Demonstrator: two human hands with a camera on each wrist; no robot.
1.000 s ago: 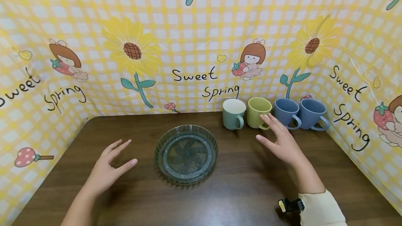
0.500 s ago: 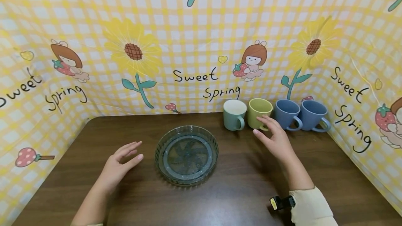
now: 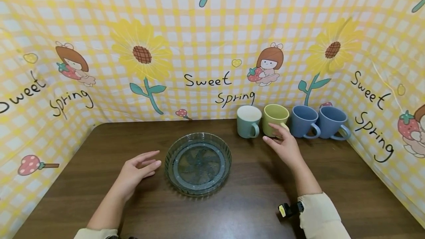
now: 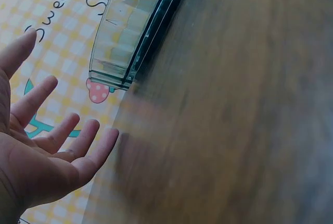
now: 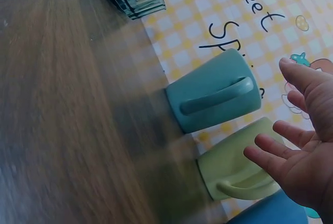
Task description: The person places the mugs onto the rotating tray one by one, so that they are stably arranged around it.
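A round clear glass dish (image 3: 199, 189) with fluted walls sits in the middle of the dark wooden table. Just left of it, my left hand (image 3: 134, 172) hovers with relaxed, spread fingers and holds nothing; the left wrist view shows a gap between fingertips and dish (image 4: 122, 36). My right hand (image 3: 285, 146) is in front of the green mug (image 3: 273, 115), fingers spread and holding nothing. To that mug's left stands a teal mug (image 3: 246, 126) with a white inside. In the right wrist view the fingers overlap the green mug (image 5: 234, 164); whether they touch it I cannot tell.
Two blue mugs (image 3: 303, 123) stand side by side at the back right, handles toward the right. A yellow checked cloth (image 3: 199, 47) with printed flowers hangs around the table's back and sides. The brown table (image 3: 232, 213) extends in front of the dish.
My left hand has moved right, closer to the glass dish. The right hand has shifted left, across the front of the green mug. Dish and mugs have stayed in place.
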